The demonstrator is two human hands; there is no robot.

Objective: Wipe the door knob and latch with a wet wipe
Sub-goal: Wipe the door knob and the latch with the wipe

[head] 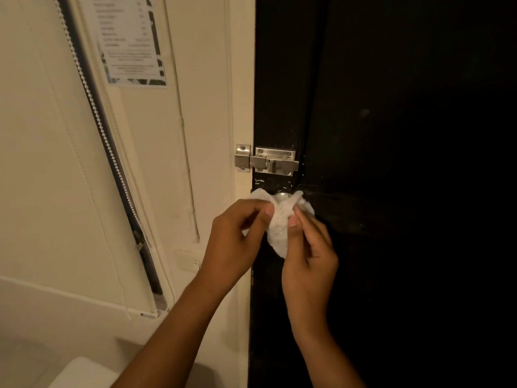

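Observation:
A white wet wipe (278,228) hangs in front of the silver door knob (281,196), of which only the top shows above the wipe. My left hand (237,236) pinches the wipe's left side between thumb and fingers. My right hand (310,247) pinches its right side. Both hands hold the wipe spread against the knob on the dark door (391,163). The metal slide latch (267,161) sits just above the knob, bridging door and cream frame, uncovered.
A cream wall (167,163) lies left of the door, with a printed notice (131,40) taped high up. A window blind with a bead chain (98,121) runs diagonally at left. A white object (84,373) sits at the bottom left.

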